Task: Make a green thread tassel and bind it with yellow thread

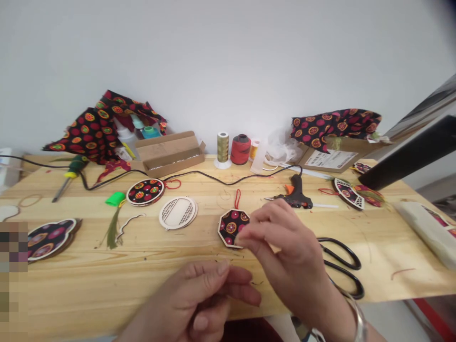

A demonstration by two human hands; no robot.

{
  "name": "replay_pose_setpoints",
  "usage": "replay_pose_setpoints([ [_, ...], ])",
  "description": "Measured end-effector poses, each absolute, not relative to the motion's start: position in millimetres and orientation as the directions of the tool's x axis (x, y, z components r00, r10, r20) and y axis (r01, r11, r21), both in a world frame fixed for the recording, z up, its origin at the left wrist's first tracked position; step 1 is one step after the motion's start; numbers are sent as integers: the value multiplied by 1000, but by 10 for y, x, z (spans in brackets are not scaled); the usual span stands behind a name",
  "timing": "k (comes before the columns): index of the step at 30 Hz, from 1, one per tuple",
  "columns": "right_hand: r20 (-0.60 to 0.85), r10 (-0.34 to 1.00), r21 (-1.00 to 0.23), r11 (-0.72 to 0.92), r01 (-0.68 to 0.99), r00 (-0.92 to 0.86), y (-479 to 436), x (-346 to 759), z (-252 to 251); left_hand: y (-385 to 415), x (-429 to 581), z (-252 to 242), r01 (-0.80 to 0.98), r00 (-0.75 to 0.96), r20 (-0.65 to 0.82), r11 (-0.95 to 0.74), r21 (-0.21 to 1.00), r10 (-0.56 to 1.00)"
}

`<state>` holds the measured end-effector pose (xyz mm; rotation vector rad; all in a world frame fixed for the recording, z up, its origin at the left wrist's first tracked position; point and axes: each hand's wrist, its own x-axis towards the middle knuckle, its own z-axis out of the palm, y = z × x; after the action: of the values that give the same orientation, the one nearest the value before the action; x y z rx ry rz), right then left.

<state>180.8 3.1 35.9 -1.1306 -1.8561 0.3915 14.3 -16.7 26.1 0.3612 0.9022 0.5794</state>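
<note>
Low at the front edge, my left hand (210,294) is closed, its thumb pressed against the index finger. Anything between those fingertips is too small to make out. My right hand (288,251), with a bracelet at the wrist, is raised in a pinch to the right. Whatever it pinches does not show either. Just behind its fingertips lies an octagonal ornament (233,225) with dark patterned fabric, a pale wooden rim and a red cord loop (237,198). Black-handled scissors (344,261) are partly hidden behind my right wrist.
A black glue gun (297,192) lies behind my right hand. Left of the octagon are a pale round wooden piece (178,212), a round fabric ornament (146,192) and a green tassel (114,225). Thread spools (241,149) and an open cardboard box (171,154) stand along the wall.
</note>
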Motion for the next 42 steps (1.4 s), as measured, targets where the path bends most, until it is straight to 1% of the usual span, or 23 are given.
replay_pose_setpoints([
  [4,525,794,-560,594,578,-306,-201,1791,273,-180,173,219,-379,437,-660,791,481,611],
  [6,556,760,-515,632,579,-336,-270,1779,209,-178,174,180,-396,455,-656,797,456,602],
  [11,622,717,-446,654,611,-313,-353,1739,19,-138,160,94,-377,588,-583,828,416,561],
  [16,676,686,-446,671,593,-269,-394,1727,-122,-112,150,49,-334,567,-582,809,484,583],
  [19,655,701,-491,677,548,-280,-420,1742,-149,-100,158,29,-324,534,-596,796,511,600],
  [22,598,717,-550,693,466,-359,-450,1780,-158,-80,164,6,-333,493,-617,788,518,614],
  [24,513,741,-622,669,406,-434,-468,1813,-185,-66,160,-18,-337,472,-628,784,520,619],
  [26,394,782,-728,587,354,-483,-479,1842,-244,-54,149,-48,-339,445,-640,779,527,627],
  [28,306,800,-807,506,306,-516,-483,1862,-324,-43,140,-76,-340,410,-646,765,547,644],
  [32,252,718,-842,493,218,-649,-477,1868,-446,-27,145,-97,-335,351,-639,729,596,684],
  [35,270,673,-877,466,112,-689,-480,1855,-461,-20,159,-89,-335,330,-633,714,615,700],
  [37,258,686,-915,400,56,-680,-492,1848,-452,-19,161,-93,-342,327,-624,704,623,710],
  [38,230,705,-935,351,48,-671,-501,1847,-446,-18,159,-100,-345,332,-617,701,624,713],
  [40,135,723,-972,230,52,-677,-518,1846,-428,-19,150,-120,-359,345,-602,694,624,720],
  [42,-13,710,-994,68,87,-704,-527,1840,-397,-19,140,-137,-371,355,-590,688,623,725],
])
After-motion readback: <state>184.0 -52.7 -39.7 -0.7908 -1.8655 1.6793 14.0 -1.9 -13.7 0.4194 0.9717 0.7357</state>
